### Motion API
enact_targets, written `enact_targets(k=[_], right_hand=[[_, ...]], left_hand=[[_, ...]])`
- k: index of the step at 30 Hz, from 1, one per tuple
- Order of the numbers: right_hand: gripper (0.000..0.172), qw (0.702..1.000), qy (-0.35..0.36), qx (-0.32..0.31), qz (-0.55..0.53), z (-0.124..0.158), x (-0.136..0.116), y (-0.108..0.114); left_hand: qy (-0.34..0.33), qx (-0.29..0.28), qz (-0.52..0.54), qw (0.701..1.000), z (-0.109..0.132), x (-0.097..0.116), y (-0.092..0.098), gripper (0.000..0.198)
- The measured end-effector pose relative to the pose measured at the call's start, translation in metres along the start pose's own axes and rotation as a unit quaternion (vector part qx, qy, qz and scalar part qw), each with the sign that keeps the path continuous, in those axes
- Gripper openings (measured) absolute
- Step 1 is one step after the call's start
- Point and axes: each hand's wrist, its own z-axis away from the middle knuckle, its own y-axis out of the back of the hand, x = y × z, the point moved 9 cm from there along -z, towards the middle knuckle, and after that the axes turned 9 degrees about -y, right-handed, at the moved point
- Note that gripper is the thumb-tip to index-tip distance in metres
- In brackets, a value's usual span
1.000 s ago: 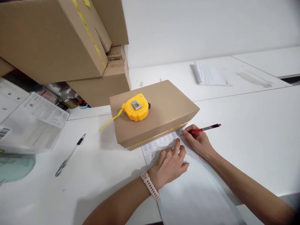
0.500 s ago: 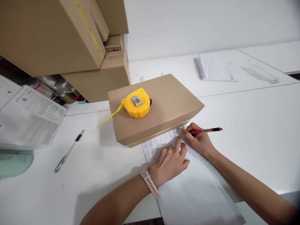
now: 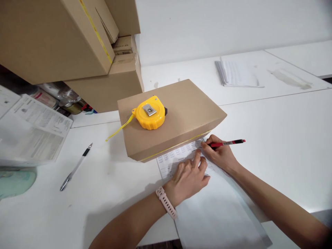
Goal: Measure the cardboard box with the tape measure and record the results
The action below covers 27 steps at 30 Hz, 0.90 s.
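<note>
My right hand [image 3: 220, 154] is closed around a red and black pen [image 3: 226, 143], its tip low over the written part of a paper sheet [image 3: 207, 214]. Rows of handwriting and some print show at the sheet's far end. My left hand [image 3: 188, 178], with a pale pink band on the wrist, rests on the same sheet, its fingers apart and nothing in them. Right behind both hands lies a brown cardboard box [image 3: 181, 103], which seems to cover the sheet's far edge. A yellow tape measure [image 3: 150, 113] sits on top of the box, its strap hanging over the left edge.
Another pen [image 3: 76, 167] lies on the white table [image 3: 103, 207] to the left. Stacked cardboard boxes [image 3: 85, 45] and printed papers [image 3: 33, 128] stand at the far left. A pile of papers [image 3: 240, 72] lies at the back right by the wall.
The view has shifted very slightly. Both hands stay in nearly the same place on the sheet, and the box and tape measure have not visibly moved.
</note>
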Motion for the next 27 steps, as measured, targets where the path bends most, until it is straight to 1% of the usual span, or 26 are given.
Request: enact_targets(k=[5, 19, 27], right_hand=[[0.041, 1.0, 0.001, 0.012, 0.002, -0.0003, 0.0015, 0.0029], [0.037, 1.0, 0.005, 0.007, -0.003, -0.0017, 0.0032, 0.0026], [0.038, 1.0, 0.005, 0.011, -0.004, -0.0013, 0.0015, 0.0033]], left_hand=[[0.002, 0.006, -0.005, 1.0, 0.0002, -0.0007, 0.0015, 0.049], [0.001, -0.004, -0.002, 1.0, -0.0005, -0.0013, -0.0004, 0.051], [0.0, 0.004, -0.009, 1.0, 0.0005, -0.0001, -0.0004, 0.05]])
